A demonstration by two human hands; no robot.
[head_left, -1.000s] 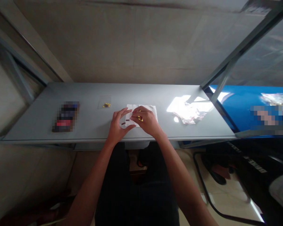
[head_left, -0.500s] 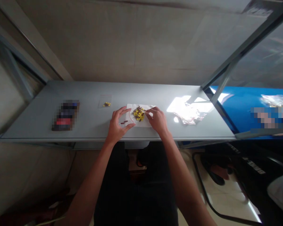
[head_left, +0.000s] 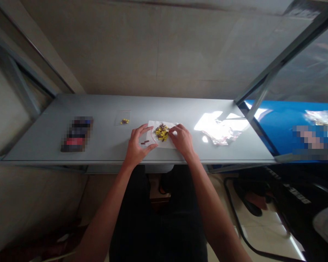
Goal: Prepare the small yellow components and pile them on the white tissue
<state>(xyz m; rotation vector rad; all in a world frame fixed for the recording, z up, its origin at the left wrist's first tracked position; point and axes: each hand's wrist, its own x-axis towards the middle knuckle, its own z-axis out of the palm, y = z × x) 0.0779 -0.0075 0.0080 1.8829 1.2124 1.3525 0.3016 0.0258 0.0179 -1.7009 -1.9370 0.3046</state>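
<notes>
My left hand (head_left: 136,143) is curved round a small clear zip bag (head_left: 147,137), its thumb and fingertips at the bag's red-edged mouth. A few dark brown pieces (head_left: 145,142) lie inside that bag. Beside the mouth, a pile of small yellow and brown pieces (head_left: 161,133) rests on a white sheet (head_left: 168,145). Over the right side of the pile, my right hand (head_left: 182,139) has thumb and fingers pinched together; what is between the fingertips is too small to make out.
Another clear bag (head_left: 123,115) with yellow pieces lies further back on the grey table (head_left: 104,145). Crumpled clear plastic bags (head_left: 220,133) sit to the right in bright sunlight. A blurred-out dark object (head_left: 77,134) is at left. Beyond a metal frame stands a blue table (head_left: 278,123), with a person beside it.
My right fingertips have closed in slightly at the edge of the pile. The left hand keeps its hold on the bag, and the view has shifted a little.
</notes>
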